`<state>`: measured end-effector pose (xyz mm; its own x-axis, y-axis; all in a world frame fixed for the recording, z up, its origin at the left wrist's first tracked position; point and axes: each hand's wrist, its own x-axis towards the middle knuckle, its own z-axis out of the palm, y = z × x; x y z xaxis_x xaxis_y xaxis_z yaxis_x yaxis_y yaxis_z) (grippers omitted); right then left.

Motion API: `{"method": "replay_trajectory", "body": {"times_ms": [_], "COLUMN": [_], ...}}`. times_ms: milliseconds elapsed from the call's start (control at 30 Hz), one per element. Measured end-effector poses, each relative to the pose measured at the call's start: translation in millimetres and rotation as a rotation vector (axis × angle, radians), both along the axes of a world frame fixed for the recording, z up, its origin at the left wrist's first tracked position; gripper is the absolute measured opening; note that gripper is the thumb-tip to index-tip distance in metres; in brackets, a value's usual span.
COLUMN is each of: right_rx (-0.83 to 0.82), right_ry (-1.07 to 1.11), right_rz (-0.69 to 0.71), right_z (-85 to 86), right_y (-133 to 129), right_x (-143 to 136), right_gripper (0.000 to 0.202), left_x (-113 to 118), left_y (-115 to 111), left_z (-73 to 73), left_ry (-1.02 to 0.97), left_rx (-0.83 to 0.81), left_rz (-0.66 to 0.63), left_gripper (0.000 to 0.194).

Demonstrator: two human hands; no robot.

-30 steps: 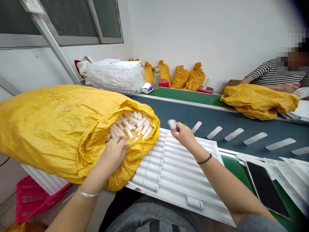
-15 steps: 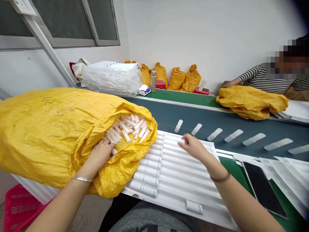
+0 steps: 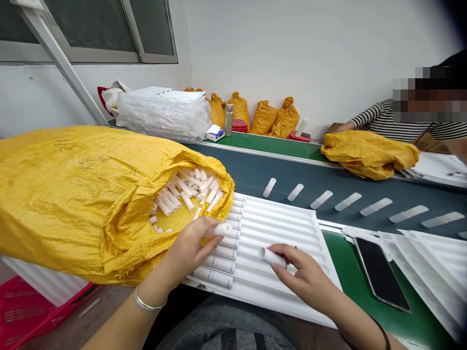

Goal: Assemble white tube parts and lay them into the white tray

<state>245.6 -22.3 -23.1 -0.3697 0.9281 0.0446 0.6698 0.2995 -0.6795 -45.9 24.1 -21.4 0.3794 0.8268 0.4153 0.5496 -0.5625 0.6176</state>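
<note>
The left hand has its grip pinching a white tube; the right hand pinches a short sleeve, both above the ribbed tray. From there, one yellow sack overlaps at nine o'clock, one phone lies at three, seven whole pale pieces at two.

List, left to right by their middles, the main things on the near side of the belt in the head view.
Open yellow sack → left hand → the white tube it holds → second white tube → right hand holding that one → dark-screened phone → white sheets.
</note>
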Motion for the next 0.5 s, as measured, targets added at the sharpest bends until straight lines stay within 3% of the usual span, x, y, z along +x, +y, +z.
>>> {"method": "replay_trajectory", "body": {"times_ms": [100,200,333,500], "right_rx": [0.262,0.400,0.431,0.443], "right_ry": [0.227,0.252,0.210,0.321], "right_rz": [0.100,0.197,0.332,0.231], "right_z": [13.9,20.6,24.3,18.9], "right_y": [22.0,35.3,41.1,42.9], "right_x": [-18.6,-32.1,-38.8,-37.8], "right_gripper": [0.033,0.039,0.044,0.039], "left_x": [11.3,11.5,6.0,1.9], "left_y": [-8.7,-13.2,-17.2,-20.0], "left_z": [5.1,8.9,14.3,17.4], "left_ry": [0.121,0.215,0.215,0.122], "left_rx": [-0.010,0.038,0.054,0.077], "left_rz": [-0.088,-0.060,-0.064,-0.024], "left_gripper": [0.029,0.034,0.035,0.036]}}
